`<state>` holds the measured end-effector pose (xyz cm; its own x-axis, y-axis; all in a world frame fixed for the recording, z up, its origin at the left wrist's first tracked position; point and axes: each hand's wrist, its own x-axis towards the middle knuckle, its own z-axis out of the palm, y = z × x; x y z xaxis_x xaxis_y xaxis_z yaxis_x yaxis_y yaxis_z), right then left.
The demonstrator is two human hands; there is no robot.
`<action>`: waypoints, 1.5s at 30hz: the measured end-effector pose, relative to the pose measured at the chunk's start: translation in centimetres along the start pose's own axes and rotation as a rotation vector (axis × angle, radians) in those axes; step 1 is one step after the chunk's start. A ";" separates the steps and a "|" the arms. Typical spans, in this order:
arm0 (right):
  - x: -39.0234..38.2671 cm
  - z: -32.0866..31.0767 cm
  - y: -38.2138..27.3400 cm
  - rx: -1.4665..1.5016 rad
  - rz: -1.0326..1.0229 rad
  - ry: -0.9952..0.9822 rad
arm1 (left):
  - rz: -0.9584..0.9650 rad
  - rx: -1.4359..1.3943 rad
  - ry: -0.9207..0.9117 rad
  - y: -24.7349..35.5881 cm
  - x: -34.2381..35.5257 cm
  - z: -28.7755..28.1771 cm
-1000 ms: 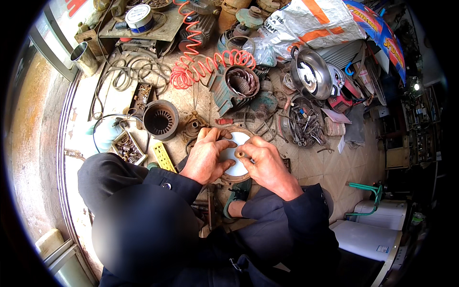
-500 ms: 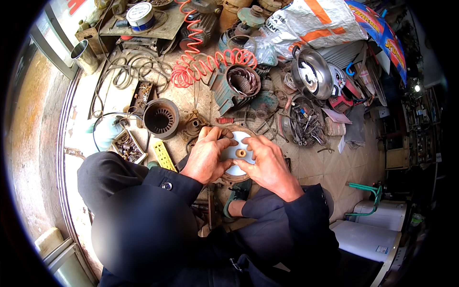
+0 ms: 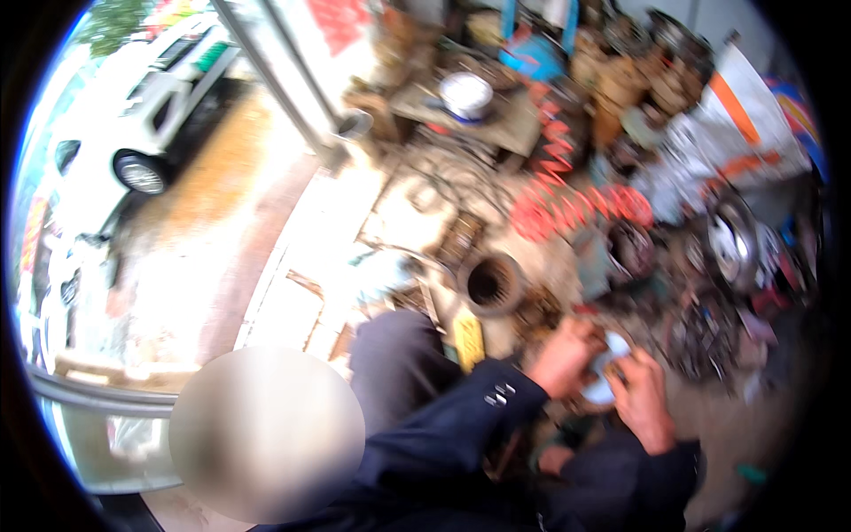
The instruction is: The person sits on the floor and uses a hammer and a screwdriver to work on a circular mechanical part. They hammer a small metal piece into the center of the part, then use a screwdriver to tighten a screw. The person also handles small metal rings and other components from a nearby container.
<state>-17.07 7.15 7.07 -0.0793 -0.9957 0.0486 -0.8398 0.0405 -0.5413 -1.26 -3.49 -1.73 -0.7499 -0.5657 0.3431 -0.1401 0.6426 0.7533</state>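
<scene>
Between my two hands is a white disc (image 3: pixel 606 365), blurred by motion. My left hand (image 3: pixel 567 356) grips its left edge, fingers bent over the top. At its right edge my right hand (image 3: pixel 642 399) holds on too, thumb and fingers closed on the rim. The disc's centre is smeared and partly covered by my fingers. Left of my left hand lies a yellow power strip (image 3: pixel 468 340). Just beyond that stands a dark, slotted motor ring (image 3: pixel 509 298). My knee (image 3: pixel 394 350) is raised beside the strip.
A red coiled hose (image 3: pixel 536 217) lies beyond, next to a green motor housing (image 3: pixel 592 259). Farther back, a white tub (image 3: pixel 465 96) stands on a low bench. A metal pan (image 3: pixel 734 241) and a white-and-orange sack (image 3: pixel 749 111) are at right. Outside, a white vehicle (image 3: pixel 151 115) shows.
The view has swung left, bringing the vehicle outside into sight, so everything appears shifted right and is blurred. Both hands still hold the white disc.
</scene>
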 end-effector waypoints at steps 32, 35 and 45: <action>-1.0 0.1 -0.1 -0.018 0.189 0.051 | -0.029 0.146 -0.118 1.8 0.2 -1.3; -0.9 0.4 -0.4 -0.062 0.183 0.062 | -0.029 0.172 -0.157 2.1 0.0 -1.6; -0.8 1.3 0.7 -0.022 0.114 0.072 | -0.073 0.158 -0.195 2.8 0.3 -1.9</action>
<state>-16.93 7.87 5.54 -0.2130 -0.9758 0.0487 -0.8348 0.1559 -0.5280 -0.64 -2.90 1.58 -0.8423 -0.5132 0.1648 -0.2866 0.6853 0.6695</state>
